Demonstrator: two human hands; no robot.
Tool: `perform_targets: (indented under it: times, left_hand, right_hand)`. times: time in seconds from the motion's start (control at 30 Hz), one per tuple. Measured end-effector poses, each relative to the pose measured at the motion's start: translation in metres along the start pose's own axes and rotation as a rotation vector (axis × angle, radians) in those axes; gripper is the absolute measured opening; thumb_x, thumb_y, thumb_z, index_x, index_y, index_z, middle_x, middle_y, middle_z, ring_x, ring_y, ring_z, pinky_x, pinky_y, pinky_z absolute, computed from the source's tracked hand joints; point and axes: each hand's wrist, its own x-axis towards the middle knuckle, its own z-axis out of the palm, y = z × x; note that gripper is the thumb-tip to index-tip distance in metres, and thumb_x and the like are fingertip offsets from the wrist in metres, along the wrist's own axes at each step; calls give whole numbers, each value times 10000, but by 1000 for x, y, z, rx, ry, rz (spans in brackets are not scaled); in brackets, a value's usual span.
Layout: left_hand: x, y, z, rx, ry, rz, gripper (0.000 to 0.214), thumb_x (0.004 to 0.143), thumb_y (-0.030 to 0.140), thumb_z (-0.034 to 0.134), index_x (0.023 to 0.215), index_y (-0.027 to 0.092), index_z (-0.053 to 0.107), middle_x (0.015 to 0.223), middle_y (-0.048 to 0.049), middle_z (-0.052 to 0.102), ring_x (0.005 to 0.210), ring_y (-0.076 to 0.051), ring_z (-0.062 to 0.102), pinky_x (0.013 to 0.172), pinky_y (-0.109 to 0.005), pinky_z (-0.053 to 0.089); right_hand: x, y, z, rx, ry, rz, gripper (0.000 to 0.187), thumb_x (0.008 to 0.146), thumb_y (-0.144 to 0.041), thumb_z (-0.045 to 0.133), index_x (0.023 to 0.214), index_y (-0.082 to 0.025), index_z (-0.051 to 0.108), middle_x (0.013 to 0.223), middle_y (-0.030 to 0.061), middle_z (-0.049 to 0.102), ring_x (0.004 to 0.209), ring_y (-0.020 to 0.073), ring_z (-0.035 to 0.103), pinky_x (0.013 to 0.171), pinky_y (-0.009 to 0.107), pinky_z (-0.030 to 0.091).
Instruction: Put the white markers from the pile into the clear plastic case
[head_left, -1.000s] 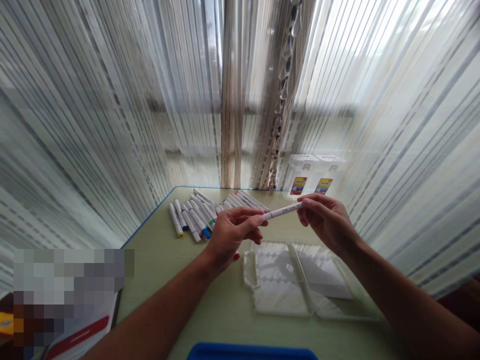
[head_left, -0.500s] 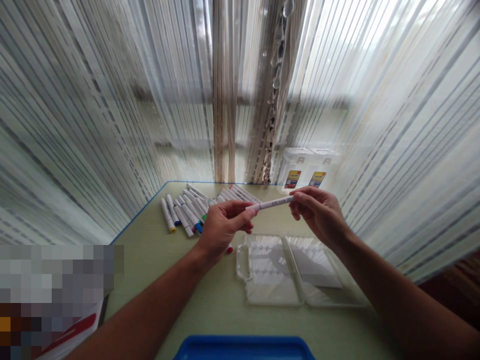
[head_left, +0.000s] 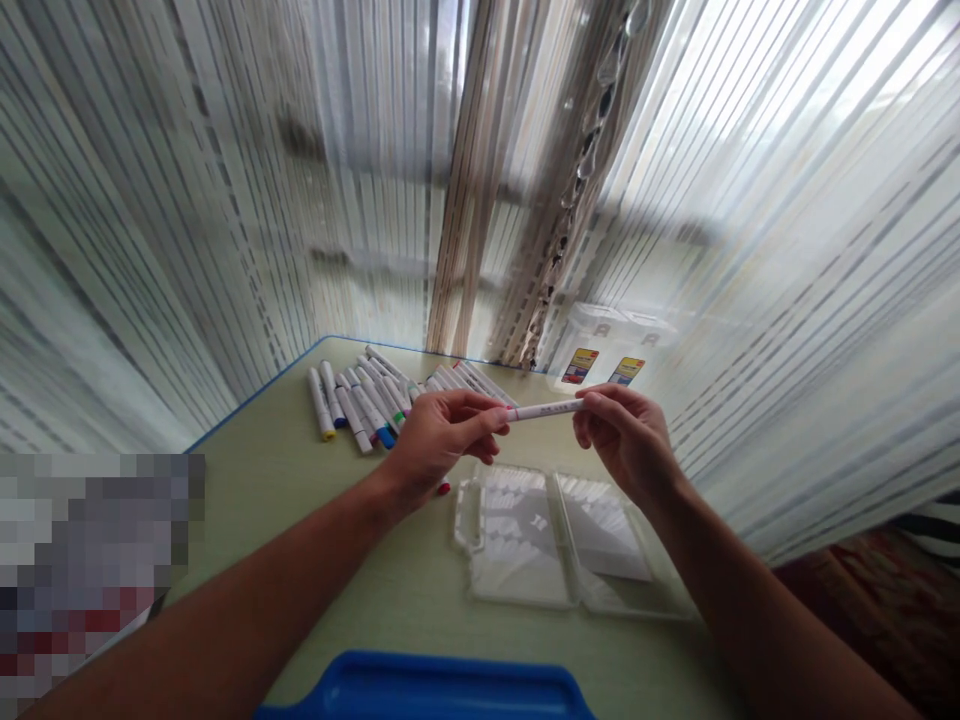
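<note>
Between my two hands a white marker (head_left: 546, 410) with small print on its barrel is held nearly level above the table. My left hand (head_left: 442, 440) pinches its left end, and my right hand (head_left: 630, 430) pinches the right end between thumb and fingers. Behind my left hand lies a loose heap of white markers (head_left: 367, 405) with yellow, blue, green and red ends. Just below that hand, the red end of another marker (head_left: 444, 489) shows; the rest of it is hidden. Beneath my hands an open clear plastic case (head_left: 517, 585) lies flat.
Two clear plastic boxes (head_left: 592, 335) with yellow labels stand at the back by the string curtain (head_left: 375, 200). A blue tray (head_left: 457, 685) sits at the table's near edge. The pale green table (head_left: 375, 600) has a blue rim. A blurred patch covers the lower left.
The view has tilted and shifted slightly, so the table and case appear farther left. Both hands still hold the marker, with little change in grip.
</note>
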Motion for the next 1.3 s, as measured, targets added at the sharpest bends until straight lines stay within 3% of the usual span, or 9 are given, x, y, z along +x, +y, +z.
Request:
perform_targets:
  times: [0.27, 0.43, 0.67, 1.1, 1.3]
  left_hand:
    - [1, -1, 1, -8, -23, -5, 261, 671, 231, 832, 862, 100, 713, 659, -12, 661, 531, -102, 608, 495, -214, 533]
    - [0, 1, 1, -18, -4, -39, 213, 726, 251, 786, 854, 99, 711, 727, -47, 691, 549, -106, 624, 510, -219, 533]
    - [1, 1, 1, 63, -6, -25, 285, 672, 302, 832, 821, 106, 689, 657, -6, 635, 502, -91, 578, 484, -222, 505]
    - [1, 1, 1, 32, -16, -28, 239, 719, 315, 793, 798, 113, 693, 647, 8, 597, 484, -76, 530, 459, -211, 464]
    - [1, 1, 3, -33, 13, -25, 225, 759, 304, 752, 842, 97, 733, 730, -56, 690, 525, -93, 590, 512, -222, 500]
  right_hand:
    - [-1, -1, 2, -28, 24, 27, 56, 750, -215, 748, 756, -161, 736, 511, 2, 616, 446, 115, 552, 388, 214, 420]
    - [-1, -2, 3, -46, 18, 29, 63, 756, -226, 752, 756, -167, 732, 520, 7, 624, 462, 118, 557, 396, 215, 421]
    - [-3, -2, 4, -59, 6, 21, 76, 749, -231, 762, 755, -164, 728, 541, 15, 639, 462, 116, 566, 403, 217, 427]
    - [-5, -2, 4, -110, -19, 21, 102, 763, -261, 763, 767, -170, 717, 572, 15, 655, 466, 123, 583, 404, 229, 452]
    - [-4, -1, 3, -110, 0, 29, 102, 773, -266, 754, 775, -171, 715, 581, 16, 661, 459, 120, 580, 408, 232, 459]
